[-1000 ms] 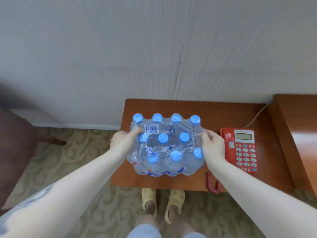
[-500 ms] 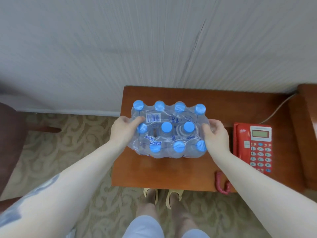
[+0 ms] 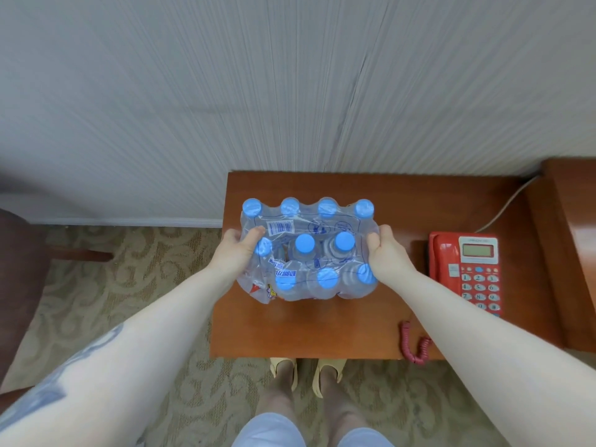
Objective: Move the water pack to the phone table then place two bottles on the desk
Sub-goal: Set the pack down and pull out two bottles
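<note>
Head view, looking down. Shrink-wrapped water pack (image 3: 308,250) of blue-capped bottles stood over the left half of the wooden phone table (image 3: 322,327); whether its base sat fully on the tabletop could not be told. Left hand (image 3: 237,251) clamped the pack's 9 o'clock end, thumb lying across the film near the white barcode label (image 3: 280,227). Right hand (image 3: 388,253) clamped the 3 o'clock end, thumb pressed into the wrap, fingers curled down the side and out of sight. Hands were well apart, the pack between them. Four caps ran along the 12 o'clock row, two showed in the middle, more along the 6 o'clock edge; loose film with red and blue print hung at the 7 o'clock corner. Red telephone (image 3: 466,269) lay at 3 o'clock from the pack, apart from it, its coiled cord (image 3: 414,346) drooping over the table's near edge. A second wooden surface, the desk (image 3: 577,253), abutted the table at far 3 o'clock. Patterned carpet (image 3: 129,269) at 9 o'clock; pale slippers (image 3: 283,369) visible at 6 o'clock under the table edge. Ribbed white wall (image 3: 290,91) at 12 o'clock.
</note>
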